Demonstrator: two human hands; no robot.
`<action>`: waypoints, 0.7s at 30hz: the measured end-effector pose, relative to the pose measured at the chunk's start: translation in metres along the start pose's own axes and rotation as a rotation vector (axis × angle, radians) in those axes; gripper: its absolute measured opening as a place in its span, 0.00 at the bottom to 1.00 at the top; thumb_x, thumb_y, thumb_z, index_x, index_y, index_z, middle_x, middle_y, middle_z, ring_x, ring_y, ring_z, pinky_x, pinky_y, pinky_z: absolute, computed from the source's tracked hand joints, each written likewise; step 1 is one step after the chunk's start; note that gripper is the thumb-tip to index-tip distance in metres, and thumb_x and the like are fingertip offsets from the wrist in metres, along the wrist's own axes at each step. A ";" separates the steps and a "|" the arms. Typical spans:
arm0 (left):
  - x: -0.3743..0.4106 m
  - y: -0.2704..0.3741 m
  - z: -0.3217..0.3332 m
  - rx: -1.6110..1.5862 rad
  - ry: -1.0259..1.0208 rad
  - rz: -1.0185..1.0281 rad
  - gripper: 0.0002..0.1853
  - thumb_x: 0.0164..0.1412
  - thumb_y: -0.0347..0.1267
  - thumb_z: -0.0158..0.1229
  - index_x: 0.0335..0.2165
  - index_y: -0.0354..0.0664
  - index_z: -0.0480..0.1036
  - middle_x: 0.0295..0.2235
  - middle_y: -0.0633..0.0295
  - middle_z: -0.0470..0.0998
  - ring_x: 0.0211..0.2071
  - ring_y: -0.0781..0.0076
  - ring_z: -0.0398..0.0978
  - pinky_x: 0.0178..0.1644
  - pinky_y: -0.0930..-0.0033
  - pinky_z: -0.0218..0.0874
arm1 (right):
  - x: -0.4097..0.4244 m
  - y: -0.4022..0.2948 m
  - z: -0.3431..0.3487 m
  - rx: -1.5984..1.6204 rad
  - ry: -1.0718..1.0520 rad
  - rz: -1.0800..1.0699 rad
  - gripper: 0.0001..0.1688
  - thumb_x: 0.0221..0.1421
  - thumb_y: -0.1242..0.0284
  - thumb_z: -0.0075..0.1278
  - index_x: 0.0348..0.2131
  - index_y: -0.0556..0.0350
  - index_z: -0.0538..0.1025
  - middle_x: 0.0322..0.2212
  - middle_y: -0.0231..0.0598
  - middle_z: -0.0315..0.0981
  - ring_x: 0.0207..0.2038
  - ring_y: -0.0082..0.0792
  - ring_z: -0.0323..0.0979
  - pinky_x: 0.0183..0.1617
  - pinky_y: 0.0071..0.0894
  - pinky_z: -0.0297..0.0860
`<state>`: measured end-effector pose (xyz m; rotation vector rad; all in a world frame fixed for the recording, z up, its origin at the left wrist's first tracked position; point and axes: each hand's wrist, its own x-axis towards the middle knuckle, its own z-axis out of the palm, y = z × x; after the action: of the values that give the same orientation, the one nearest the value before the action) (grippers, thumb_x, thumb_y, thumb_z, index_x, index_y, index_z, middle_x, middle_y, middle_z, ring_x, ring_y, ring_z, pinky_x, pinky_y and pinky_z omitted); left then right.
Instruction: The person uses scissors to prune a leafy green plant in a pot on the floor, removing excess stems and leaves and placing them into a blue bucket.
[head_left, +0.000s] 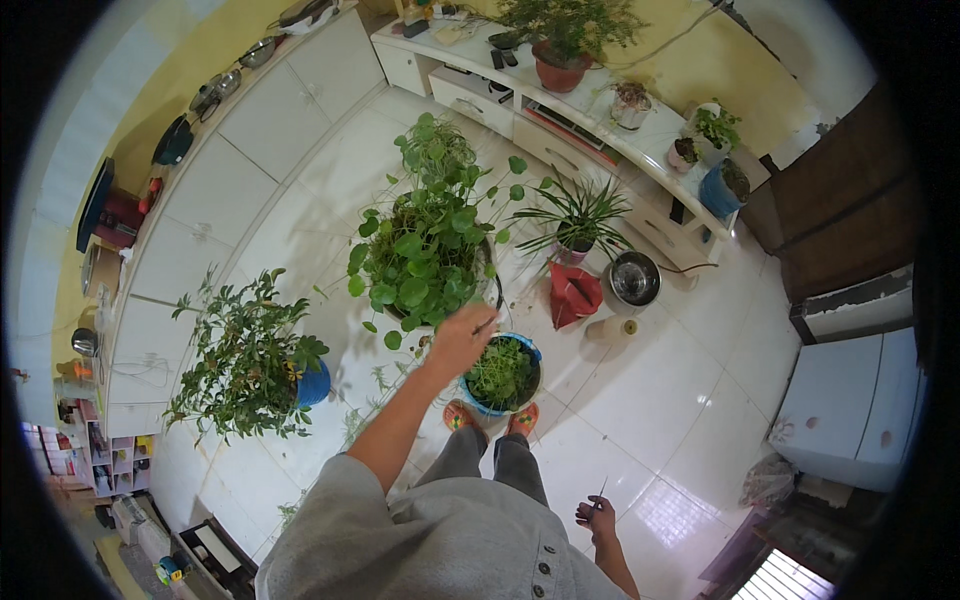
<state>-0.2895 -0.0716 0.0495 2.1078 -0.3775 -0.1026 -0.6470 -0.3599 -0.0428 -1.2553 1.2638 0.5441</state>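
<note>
My left hand (459, 343) reaches over the floor between a large pot of round-leaved pennywort (420, 255) and a smaller blue-rimmed pot of low green plants (504, 373). A small dark sliver shows by its fingertips, too blurred to tell whether it is held. Down by my right side, my right hand (598, 517) is closed around a slim pointed metal tool (601, 491), its handle hidden by the fingers. The blue-rimmed pot stands just in front of my orange slippers (456, 415). Loose feathery green sprigs (381, 379) lie on the tiles under my left forearm.
A leafy shrub in a blue pot (313, 384) stands at left. Ahead to the right are a spiky-leaved plant (577, 217), a red bag (574, 294), a metal basin (634, 278) and a pale container (611, 330). A white cabinet (637, 154) carrying potted plants lines the far wall.
</note>
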 end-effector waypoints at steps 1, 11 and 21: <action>0.016 0.006 -0.012 0.003 0.085 0.067 0.11 0.46 0.30 0.51 0.32 0.38 0.66 0.34 0.53 0.68 0.36 0.56 0.67 0.40 0.65 0.58 | -0.001 0.001 -0.001 -0.008 -0.003 0.009 0.21 0.41 0.79 0.49 0.38 0.59 0.62 0.23 0.42 0.69 0.23 0.33 0.69 0.23 0.29 0.69; 0.051 -0.049 -0.071 0.593 -0.402 -0.336 0.15 0.45 0.35 0.53 0.32 0.38 0.70 0.27 0.55 0.72 0.32 0.60 0.70 0.35 0.64 0.61 | -0.001 0.014 -0.004 0.042 0.017 0.045 0.20 0.41 0.80 0.49 0.37 0.58 0.62 0.22 0.42 0.70 0.21 0.32 0.69 0.22 0.29 0.69; 0.074 -0.047 -0.114 -0.178 0.137 -0.426 0.17 0.46 0.35 0.54 0.36 0.37 0.67 0.25 0.60 0.73 0.27 0.72 0.72 0.28 0.75 0.62 | -0.004 0.014 -0.005 0.013 0.034 0.066 0.20 0.40 0.80 0.50 0.37 0.58 0.62 0.23 0.42 0.70 0.21 0.32 0.69 0.23 0.31 0.69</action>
<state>-0.1831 0.0214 0.0772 1.9751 0.1613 -0.2302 -0.6626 -0.3587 -0.0435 -1.2195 1.3390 0.5631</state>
